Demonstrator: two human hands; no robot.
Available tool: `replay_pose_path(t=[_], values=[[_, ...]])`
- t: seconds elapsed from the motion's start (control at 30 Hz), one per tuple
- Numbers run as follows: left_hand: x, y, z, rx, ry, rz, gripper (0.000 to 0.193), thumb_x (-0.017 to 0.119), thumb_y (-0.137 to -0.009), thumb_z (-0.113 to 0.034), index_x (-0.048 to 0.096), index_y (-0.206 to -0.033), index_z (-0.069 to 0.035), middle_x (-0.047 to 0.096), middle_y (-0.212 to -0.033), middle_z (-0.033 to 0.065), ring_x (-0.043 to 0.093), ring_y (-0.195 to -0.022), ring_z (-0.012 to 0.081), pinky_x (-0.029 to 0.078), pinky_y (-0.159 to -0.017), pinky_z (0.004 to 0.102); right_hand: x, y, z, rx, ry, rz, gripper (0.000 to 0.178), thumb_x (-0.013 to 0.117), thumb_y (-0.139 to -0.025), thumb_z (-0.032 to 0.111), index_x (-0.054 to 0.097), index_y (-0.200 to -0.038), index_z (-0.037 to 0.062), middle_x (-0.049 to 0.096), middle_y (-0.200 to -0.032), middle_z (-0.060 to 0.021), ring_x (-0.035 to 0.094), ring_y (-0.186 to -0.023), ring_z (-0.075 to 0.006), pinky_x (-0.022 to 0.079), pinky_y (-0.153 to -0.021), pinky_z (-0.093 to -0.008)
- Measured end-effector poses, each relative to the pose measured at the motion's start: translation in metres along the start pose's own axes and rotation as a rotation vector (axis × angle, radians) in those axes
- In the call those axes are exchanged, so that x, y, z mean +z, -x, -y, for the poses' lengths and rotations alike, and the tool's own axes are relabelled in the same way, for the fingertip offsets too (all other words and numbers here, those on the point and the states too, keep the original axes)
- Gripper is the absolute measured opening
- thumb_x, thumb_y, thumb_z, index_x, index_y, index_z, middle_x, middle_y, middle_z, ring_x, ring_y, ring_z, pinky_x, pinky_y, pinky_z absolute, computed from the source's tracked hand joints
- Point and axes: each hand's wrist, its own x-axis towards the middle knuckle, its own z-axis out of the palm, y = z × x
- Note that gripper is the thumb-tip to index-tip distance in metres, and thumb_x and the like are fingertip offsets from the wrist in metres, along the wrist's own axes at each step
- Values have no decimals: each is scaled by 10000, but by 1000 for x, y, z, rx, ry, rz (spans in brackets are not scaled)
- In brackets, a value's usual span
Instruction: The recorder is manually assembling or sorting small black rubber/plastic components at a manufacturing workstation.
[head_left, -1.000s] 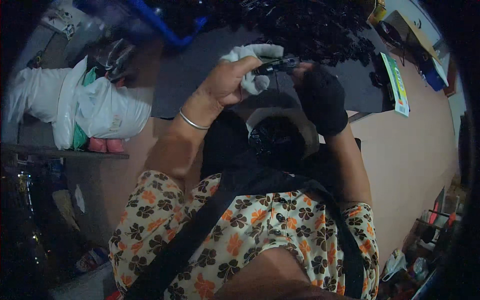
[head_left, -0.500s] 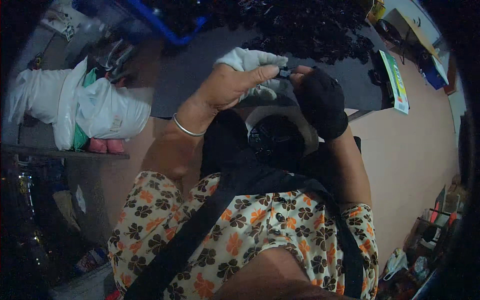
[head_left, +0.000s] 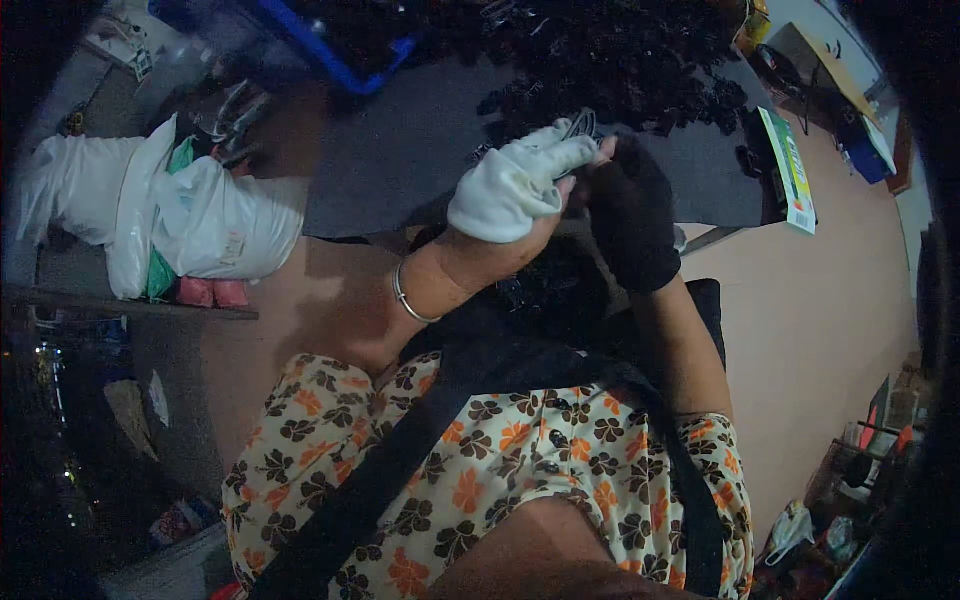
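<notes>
My left hand (head_left: 515, 190), in a white glove that leaves the thumb bare, is curled closed over the front of the table. A small dark looped piece (head_left: 583, 125) sticks up from its fingertips; its kind is too blurred to tell. My right hand (head_left: 632, 210), in a black glove with bare fingertips, meets the left one there, its fingers pinched together at the piece. What lies between the two sets of fingertips is mostly hidden. Below the hands, on my lap, small black parts (head_left: 545, 285) lie in shadow, partly covered by my left wrist.
A heap of small black parts (head_left: 640, 70) spreads over the far side of the dark table (head_left: 385, 165). A blue tray edge (head_left: 370, 85) is at the far left. White plastic bags (head_left: 225, 225) rest on a shelf at left. A green-yellow printed packet (head_left: 788, 170) lies at the table's right edge.
My left hand has rolled over and drawn nearer, so its gloved back now faces up and the looped piece shows above its fingertips. The right hand stays close, shifted slightly nearer to me.
</notes>
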Motion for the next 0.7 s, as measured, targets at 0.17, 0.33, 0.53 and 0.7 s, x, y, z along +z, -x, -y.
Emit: replay_pose_path(t=[0.17,0.33,0.53,0.7], values=[[-1,6,4,-6,15,-35,269,596,-738,1,604,-1007,14,597,-1028,212,551,-1035,326,431,-869,333,7,8,5,84,-52,20,120,545,-855,159,543,-884,43,534,-730,1,508,-657,-84,414,-602,-215],[-12,14,5,-499,408,9,214,571,-794,-13,602,-1000,31,636,-906,136,618,-733,143,488,-660,229,6,6,6,-146,307,4,172,582,-833,139,553,-946,13,569,-800,-18,536,-705,-105,437,-644,-227],[-17,19,14,-520,540,127,205,558,-805,-6,614,-1002,1,635,-769,73,579,-648,54,473,-560,194,-4,3,5,93,65,156,259,659,-764,128,574,-975,3,604,-847,-57,550,-759,-112,448,-689,-259],[-9,20,41,-457,586,261,248,607,-780,-92,615,-1018,-25,637,-877,93,593,-745,123,490,-656,274,-19,-3,1,34,417,293,228,654,-767,150,593,-913,-14,617,-795,-83,559,-731,-147,451,-674,-276]])
